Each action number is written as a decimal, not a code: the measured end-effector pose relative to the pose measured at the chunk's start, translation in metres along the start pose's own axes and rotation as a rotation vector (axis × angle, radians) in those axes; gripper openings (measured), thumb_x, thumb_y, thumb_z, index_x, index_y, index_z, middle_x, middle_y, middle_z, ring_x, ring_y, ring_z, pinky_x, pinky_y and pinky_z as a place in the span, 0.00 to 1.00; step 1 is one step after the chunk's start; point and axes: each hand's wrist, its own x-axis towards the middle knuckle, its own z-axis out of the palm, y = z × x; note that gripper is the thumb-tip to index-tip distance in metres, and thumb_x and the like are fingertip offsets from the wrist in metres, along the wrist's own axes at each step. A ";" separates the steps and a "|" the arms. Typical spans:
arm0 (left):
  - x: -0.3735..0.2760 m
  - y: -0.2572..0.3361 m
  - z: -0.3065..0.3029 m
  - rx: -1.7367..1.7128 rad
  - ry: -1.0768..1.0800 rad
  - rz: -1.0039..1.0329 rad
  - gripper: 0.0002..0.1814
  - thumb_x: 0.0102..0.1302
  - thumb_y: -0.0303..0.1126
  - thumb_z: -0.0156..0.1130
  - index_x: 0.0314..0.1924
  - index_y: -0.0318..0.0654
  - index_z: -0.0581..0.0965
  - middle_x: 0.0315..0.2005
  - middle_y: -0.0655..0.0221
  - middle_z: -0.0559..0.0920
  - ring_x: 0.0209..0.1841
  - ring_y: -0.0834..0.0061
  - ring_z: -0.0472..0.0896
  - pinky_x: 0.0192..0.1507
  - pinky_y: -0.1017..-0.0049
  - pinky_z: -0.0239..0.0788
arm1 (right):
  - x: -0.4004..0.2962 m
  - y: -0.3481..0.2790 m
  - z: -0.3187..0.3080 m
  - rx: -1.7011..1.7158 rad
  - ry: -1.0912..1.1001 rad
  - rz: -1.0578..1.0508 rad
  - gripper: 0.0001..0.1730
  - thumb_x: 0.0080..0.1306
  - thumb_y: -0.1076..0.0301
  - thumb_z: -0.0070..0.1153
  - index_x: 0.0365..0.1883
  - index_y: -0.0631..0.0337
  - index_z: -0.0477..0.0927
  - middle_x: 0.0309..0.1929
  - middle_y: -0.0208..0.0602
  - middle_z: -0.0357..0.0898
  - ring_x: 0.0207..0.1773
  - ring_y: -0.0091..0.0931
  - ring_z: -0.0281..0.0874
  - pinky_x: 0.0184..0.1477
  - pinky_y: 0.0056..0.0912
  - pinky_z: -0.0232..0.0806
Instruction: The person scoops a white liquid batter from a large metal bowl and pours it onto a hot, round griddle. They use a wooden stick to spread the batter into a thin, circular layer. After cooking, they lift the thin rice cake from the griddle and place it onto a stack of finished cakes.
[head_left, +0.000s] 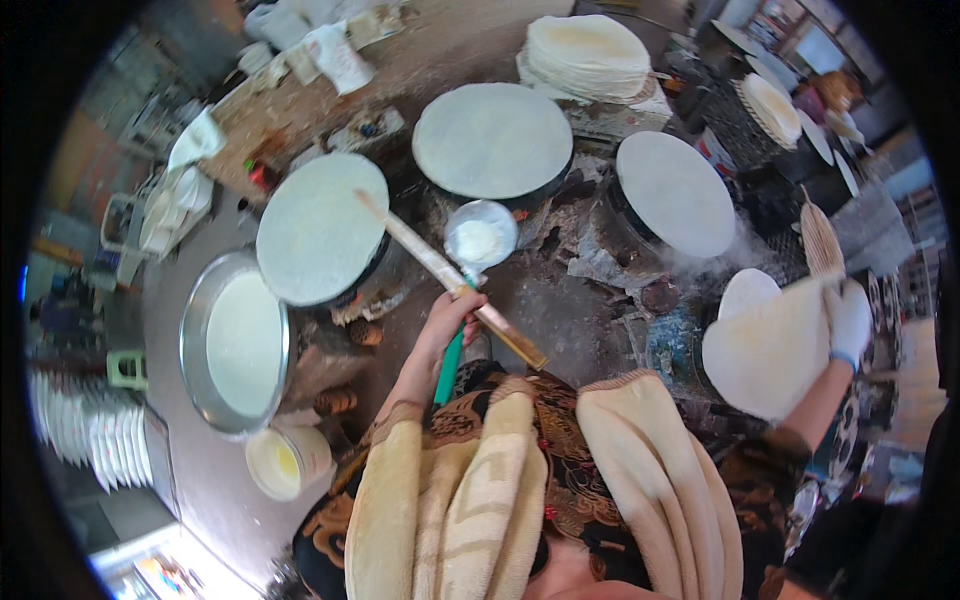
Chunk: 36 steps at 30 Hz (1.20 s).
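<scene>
In my bare left hand (452, 319) I grip a flat wooden spreader (427, 259) together with a ladle by its green handle (450, 367). The spreader's far end overlaps the left griddle's pale batter sheet (322, 232); I cannot tell whether it touches. White batter lies in the ladle's bowl (481, 234), short of the middle griddle. Off to the right, my white-gloved right hand (849, 319) holds a thin, pale round pancake (772, 349) by its edge. Behind it shows another pale round (748, 291). Pale sheets also cover the middle griddle (493, 141) and right griddle (675, 193).
A steel basin of white batter (196, 352) stands at the left, near a plastic bucket (319, 457). Stacked pancakes (589, 56) sit at the back. Steam rises beside the right griddle. A ribbed straw-coloured brush (821, 240) lies beyond my right hand. Another person (834, 94) is far right.
</scene>
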 end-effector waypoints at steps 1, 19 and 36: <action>0.000 0.009 -0.014 -0.022 0.045 0.034 0.15 0.65 0.35 0.62 0.25 0.43 0.65 0.10 0.77 0.66 0.08 0.82 0.64 0.09 0.81 0.54 | 0.021 -0.027 0.006 0.019 -0.021 -0.029 0.23 0.61 0.56 0.51 0.42 0.72 0.79 0.42 0.61 0.79 0.46 0.49 0.78 0.51 0.46 0.69; 0.048 0.087 -0.119 -0.201 0.274 0.131 0.18 0.67 0.36 0.58 0.20 0.46 0.63 0.08 0.75 0.65 0.07 0.81 0.62 0.08 0.80 0.52 | 0.440 -0.295 0.054 0.819 0.282 -0.293 0.33 0.51 0.45 0.66 0.43 0.68 0.83 0.38 0.47 0.85 0.39 0.36 0.83 0.45 0.34 0.72; 0.101 0.129 -0.078 -0.468 0.566 0.083 0.19 0.67 0.41 0.56 0.19 0.52 0.63 0.07 0.79 0.64 0.07 0.82 0.61 0.08 0.81 0.50 | 0.541 -0.357 0.428 1.708 0.244 0.723 0.25 0.55 0.66 0.68 0.49 0.71 0.80 0.45 0.44 0.83 0.45 0.33 0.80 0.47 0.35 0.71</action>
